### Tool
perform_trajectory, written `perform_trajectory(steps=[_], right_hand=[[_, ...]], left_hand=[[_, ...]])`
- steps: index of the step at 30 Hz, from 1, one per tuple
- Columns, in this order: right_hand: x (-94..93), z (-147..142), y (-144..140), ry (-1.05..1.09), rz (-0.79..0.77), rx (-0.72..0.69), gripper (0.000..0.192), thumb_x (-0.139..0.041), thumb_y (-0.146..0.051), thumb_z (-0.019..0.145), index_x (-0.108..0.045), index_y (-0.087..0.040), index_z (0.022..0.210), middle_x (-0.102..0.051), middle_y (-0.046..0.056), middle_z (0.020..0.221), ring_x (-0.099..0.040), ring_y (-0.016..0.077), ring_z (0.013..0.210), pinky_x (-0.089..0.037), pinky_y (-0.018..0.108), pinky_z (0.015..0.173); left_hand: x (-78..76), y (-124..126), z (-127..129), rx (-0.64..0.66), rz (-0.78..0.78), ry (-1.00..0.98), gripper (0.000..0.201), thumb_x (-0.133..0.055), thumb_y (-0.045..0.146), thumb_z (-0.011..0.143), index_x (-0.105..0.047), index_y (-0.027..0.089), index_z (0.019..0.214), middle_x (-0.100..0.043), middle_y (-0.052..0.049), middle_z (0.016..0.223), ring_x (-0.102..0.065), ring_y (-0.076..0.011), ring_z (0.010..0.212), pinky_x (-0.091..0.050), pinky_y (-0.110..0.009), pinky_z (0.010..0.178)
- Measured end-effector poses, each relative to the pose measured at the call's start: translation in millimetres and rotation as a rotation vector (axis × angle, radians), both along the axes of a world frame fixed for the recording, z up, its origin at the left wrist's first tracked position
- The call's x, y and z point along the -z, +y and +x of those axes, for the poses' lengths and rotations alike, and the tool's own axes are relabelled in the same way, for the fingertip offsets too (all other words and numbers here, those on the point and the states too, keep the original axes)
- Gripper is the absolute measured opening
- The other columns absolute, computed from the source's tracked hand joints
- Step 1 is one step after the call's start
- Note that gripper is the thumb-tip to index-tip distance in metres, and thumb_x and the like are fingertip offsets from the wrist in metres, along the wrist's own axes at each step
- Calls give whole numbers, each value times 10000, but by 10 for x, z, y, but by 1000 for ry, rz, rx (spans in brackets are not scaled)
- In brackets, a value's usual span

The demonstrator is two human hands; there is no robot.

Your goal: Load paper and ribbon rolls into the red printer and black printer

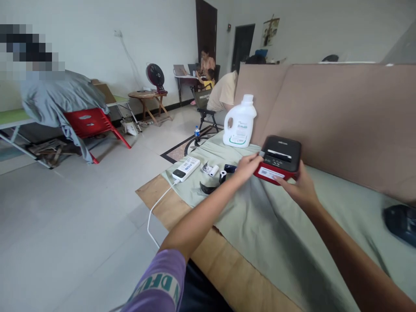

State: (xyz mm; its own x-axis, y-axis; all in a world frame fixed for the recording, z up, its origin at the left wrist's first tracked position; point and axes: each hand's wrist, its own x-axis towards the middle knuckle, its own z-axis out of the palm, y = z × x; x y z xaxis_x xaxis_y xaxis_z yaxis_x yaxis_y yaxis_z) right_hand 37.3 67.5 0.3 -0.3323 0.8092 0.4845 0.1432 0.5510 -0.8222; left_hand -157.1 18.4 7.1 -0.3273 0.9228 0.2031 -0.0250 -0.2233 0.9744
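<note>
A small black and red receipt printer [282, 149] is held a little above the green cloth, tilted so that its top and labelled front face show. My right hand [302, 188] grips its right side, thumb on the red front. My left hand [248, 167] is closed at the printer's left front edge, with a small grey piece by the fingertips; I cannot make out what it is. Left of that hand lie a white paper roll [213, 170], a second small roll [222, 175] standing upright, and a curved black piece [208, 188].
A white power bank [186, 169] with a white cable lies at the cloth's left corner. Behind stands a white jug [240, 123] against the brown backrest [341, 125]. A dark object [401, 223] lies at right. Other people sit farther off, one on a red chair [89, 128].
</note>
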Motion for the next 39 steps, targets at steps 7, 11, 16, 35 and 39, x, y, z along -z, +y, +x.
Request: perform_trajectory(steps=[7, 11, 16, 35, 39], right_hand=[[126, -1276, 617, -47, 61, -122, 834, -870, -383, 611, -521, -220, 1351, -672, 131, 1292, -648, 353, 1145, -493, 545, 1026], [427, -1618, 771, -116, -12, -131, 855, -865, -344, 596, -502, -207, 1359, -670, 139, 1296, -642, 373, 1171, -472, 567, 1054], [608, -1789, 746, -70, -56, -157, 824, -826, -371, 647, -499, -217, 1388, -640, 134, 1363, -607, 360, 1250, -451, 565, 1101], [671, 3214, 165, -605, -70, 1109, 627, -614, -478, 768, -563, -62, 1234, -628, 279, 1247, -549, 413, 1238, -366, 562, 1099], [578, 3414, 341, -604, -291, 1136, 799, -717, -578, 727, -494, -76, 1307, -607, 272, 1291, -542, 410, 1268, -380, 547, 1092]], left_hand=[[-15, 328, -1077, -203, -184, -148, 143, -617, 281, 774, -629, 174, 678, -623, 5, 658, -552, -125, 630, -478, -263, 733], [205, 381, -1331, -249, -258, -160, 165, -619, 300, 780, -586, 180, 672, -599, 3, 623, -544, -127, 589, -485, -268, 690], [353, 419, -1433, -297, -334, -98, 181, -585, 318, 810, -611, 176, 699, -662, -34, 676, -630, -172, 672, -520, -292, 722], [737, -455, 1238, 437, -41, 1251, 523, -465, 387, 978, -534, 206, 1463, -488, -84, 1560, -404, -259, 1482, -214, -460, 1268], [850, -578, 1478, 543, -55, 1394, 636, -366, 476, 1010, -351, 200, 1582, -247, -70, 1675, -194, -257, 1570, -154, -494, 1279]])
